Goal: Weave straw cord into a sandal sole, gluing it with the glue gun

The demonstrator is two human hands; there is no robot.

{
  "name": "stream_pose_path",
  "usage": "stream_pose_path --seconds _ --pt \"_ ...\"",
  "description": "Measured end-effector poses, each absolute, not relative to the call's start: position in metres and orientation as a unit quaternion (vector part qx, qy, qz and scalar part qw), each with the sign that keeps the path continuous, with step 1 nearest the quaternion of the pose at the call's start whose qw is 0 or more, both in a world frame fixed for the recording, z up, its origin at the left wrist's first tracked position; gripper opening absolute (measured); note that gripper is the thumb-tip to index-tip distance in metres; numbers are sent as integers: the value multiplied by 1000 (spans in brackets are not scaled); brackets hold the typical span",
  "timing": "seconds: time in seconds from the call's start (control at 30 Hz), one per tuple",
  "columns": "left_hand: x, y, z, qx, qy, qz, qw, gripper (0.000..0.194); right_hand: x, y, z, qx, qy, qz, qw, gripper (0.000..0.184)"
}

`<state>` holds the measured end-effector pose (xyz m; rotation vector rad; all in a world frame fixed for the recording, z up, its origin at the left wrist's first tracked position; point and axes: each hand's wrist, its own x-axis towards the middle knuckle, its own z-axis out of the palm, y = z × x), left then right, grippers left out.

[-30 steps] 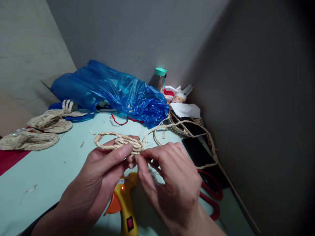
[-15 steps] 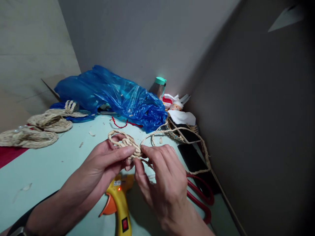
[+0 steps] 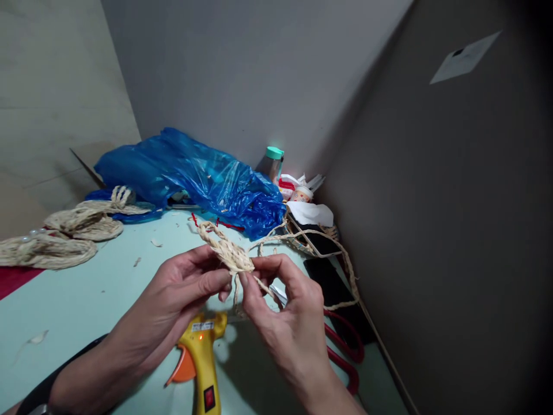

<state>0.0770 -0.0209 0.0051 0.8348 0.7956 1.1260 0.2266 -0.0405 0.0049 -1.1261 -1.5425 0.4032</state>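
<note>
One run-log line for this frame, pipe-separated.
left hand: holding coiled cord | right hand: pinching coiled cord | yellow glue gun: on table, red light lit

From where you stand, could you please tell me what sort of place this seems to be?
Probably a small craft workspace, though whether home or workshop I cannot tell: it has a yellow glue gun, woven pieces at the left, and a straw-coloured cord held above the pale tabletop.
</note>
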Motion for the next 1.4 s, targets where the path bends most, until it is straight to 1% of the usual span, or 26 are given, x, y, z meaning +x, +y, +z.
stream_pose_path --seconds 0.17,0.27,0.43,0.57,0.7,0.87,0.93,1.0,1.07,1.1,1.2,1.4 --pt "76 -24 9 383 340 522 682 11 230 -43 9 -454 -671 201 551 3" --pt "75 -25 11 390 341 541 663 12 232 -44 13 -436 -681 217 547 1" --pt "75 -27 12 406 336 560 639 17 232 -46 15 -411 -697 216 546 3" --pt "74 -27 13 402 326 564 643 13 230 -46 13 -418 -691 239 539 5" --pt "72 -26 13 384 334 566 649 9 228 -41 17 -420 -660 329 529 7" --pt "65 -33 12 370 325 543 680 15 222 -38 25 -415 -612 438 512 9" --pt "60 -38 11 354 311 544 694 24 218 -40 26 -401 -573 513 498 12" --pt "55 -42 9 346 294 548 703 39 215 -43 25 -376 -525 590 485 17" --pt "49 -44 8 347 285 550 705 52 211 -48 22 -345 -484 646 479 21" --pt "46 -45 7 351 283 550 703 55 209 -50 21 -334 -467 666 477 24" --pt "40 -45 5 374 273 554 692 49 202 -55 18 -320 -418 713 463 29" --pt "37 -44 7 392 252 570 676 37 190 -57 17 -305 -367 755 449 29"
